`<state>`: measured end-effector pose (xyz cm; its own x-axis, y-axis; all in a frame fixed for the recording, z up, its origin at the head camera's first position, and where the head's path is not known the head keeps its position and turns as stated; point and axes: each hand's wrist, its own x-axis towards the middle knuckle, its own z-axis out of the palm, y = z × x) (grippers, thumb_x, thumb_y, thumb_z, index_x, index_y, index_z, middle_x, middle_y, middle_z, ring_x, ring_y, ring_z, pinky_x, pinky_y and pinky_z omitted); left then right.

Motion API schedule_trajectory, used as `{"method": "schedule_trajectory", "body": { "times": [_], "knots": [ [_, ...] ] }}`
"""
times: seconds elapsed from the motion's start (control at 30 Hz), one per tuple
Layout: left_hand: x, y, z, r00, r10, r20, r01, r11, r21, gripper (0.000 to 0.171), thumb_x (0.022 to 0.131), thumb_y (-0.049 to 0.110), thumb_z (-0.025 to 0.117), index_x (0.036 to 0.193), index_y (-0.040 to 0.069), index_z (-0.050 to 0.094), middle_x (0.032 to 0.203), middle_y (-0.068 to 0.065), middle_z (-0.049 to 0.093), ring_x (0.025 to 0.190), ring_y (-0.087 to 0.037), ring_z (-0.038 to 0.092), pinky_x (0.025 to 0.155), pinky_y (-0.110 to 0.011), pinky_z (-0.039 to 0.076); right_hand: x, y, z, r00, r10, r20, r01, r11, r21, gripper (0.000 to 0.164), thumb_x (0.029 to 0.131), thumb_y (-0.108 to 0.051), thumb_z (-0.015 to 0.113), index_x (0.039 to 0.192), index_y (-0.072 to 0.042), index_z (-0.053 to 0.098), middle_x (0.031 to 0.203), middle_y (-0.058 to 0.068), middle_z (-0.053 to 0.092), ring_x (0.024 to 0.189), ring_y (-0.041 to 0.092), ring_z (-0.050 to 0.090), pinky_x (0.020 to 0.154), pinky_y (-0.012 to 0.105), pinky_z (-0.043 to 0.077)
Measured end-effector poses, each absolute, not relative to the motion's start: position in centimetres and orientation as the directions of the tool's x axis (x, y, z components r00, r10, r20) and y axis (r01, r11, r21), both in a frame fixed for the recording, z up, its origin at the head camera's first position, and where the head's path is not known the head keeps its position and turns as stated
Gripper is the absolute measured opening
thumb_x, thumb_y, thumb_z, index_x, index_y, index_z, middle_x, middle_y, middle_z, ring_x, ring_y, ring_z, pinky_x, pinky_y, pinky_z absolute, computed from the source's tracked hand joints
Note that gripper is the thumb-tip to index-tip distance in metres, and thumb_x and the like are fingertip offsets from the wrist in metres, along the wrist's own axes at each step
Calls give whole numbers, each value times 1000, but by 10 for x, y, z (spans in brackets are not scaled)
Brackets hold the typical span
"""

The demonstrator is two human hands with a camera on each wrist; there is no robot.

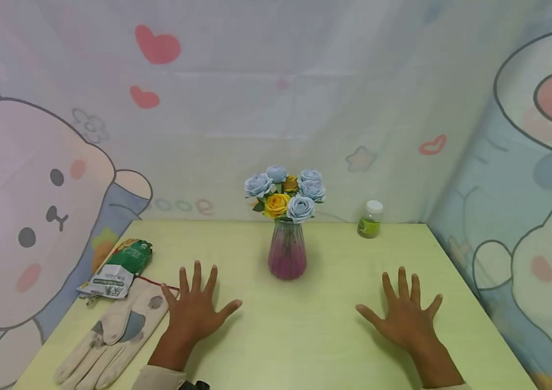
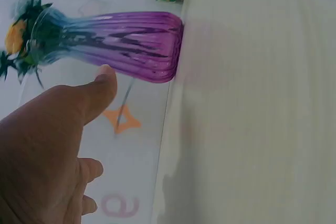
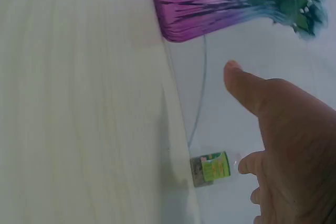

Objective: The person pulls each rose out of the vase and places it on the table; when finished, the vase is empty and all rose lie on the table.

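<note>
My left hand (image 1: pixel 195 314) is spread with straight fingers over the table's left half, just right of a white work glove (image 1: pixel 124 330), and holds nothing. On the right half, my right hand (image 1: pixel 406 319) is spread the same way, also holding nothing. Between and beyond them stands a ribbed glass vase (image 1: pixel 287 254), purple at its base and clearer near the neck. Light blue roses (image 1: pixel 301 208) and yellow roses (image 1: pixel 277 206) fill it. In both wrist views the purple vase (image 2: pixel 126 45) (image 3: pixel 205 9) appears past the thumb, apart from the hand.
A small jar (image 1: pixel 370 219) with a white lid and green label stands at the table's back right. Left, a green and white packet (image 1: pixel 119 269) lies against the glove's cuff. A printed cloth (image 1: pixel 305 108) hangs behind the pale yellow table (image 1: pixel 334 336) and along both sides.
</note>
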<state>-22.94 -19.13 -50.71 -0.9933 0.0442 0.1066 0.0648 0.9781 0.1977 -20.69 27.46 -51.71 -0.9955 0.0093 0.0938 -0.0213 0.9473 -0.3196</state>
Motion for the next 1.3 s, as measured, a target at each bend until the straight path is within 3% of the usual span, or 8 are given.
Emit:
{"method": "schedule_trajectory", "body": {
  "times": [0.3, 0.53, 0.67, 0.87, 1.1, 1.3],
  "knots": [
    [-246, -173, -502, -988, 105, 116, 131, 963, 237, 113, 92, 90, 52, 177, 23, 19, 184, -22, 7, 168, -57, 7, 121, -94, 4, -230, 254, -493, -988, -50, 145, -89, 956, -279, 113, 95, -88, 50, 174, -10, 27, 183, 27, 5, 168, 58, 2, 114, 97, -7],
    [-268, -159, -508, -983, 142, 117, 179, 885, 429, 110, 95, 79, 62, 177, 21, 18, 184, -22, 11, 166, -57, 20, 125, -87, 20, -250, 224, -484, -975, -83, 204, -149, 931, -333, 105, 99, -81, 52, 174, -12, 27, 183, 24, 12, 168, 53, 9, 119, 93, -1],
    [-282, -153, -514, -975, 175, 139, 223, 761, 609, 108, 98, 65, 70, 177, 18, 15, 183, -24, 13, 165, -56, 24, 125, -82, 29, -262, 210, -479, -969, -79, 236, -168, 909, -382, 102, 100, -77, 55, 174, -13, 27, 183, 22, 15, 169, 50, 12, 121, 91, -1],
    [-298, -145, -525, -965, 205, 166, 249, 502, 828, 106, 99, 44, 80, 177, 15, 14, 182, -22, 16, 168, -48, 21, 133, -73, 24, -281, 190, -474, -959, -78, 271, -200, 866, -459, 96, 102, -71, 58, 174, -15, 29, 183, 18, 18, 169, 44, 17, 125, 87, 0],
    [-312, -123, -543, -972, 179, 151, 200, 297, 934, 107, 98, 37, 83, 177, 18, 13, 183, -14, 19, 168, -44, 26, 136, -64, 25, -292, 173, -464, -946, -42, 322, -229, 788, -571, 86, 104, -60, 62, 170, -12, 36, 181, 16, 26, 168, 42, 24, 128, 82, 5],
    [-323, -106, -550, -967, 172, 189, 223, 206, 953, 109, 96, 30, 87, 176, 14, 16, 182, -17, 21, 167, -44, 27, 136, -66, 24, -298, 155, -456, -903, -2, 431, -315, 684, -658, 76, 103, -50, 69, 163, -10, 46, 173, 16, 40, 162, 40, 37, 127, 75, 19]
  ]
}}
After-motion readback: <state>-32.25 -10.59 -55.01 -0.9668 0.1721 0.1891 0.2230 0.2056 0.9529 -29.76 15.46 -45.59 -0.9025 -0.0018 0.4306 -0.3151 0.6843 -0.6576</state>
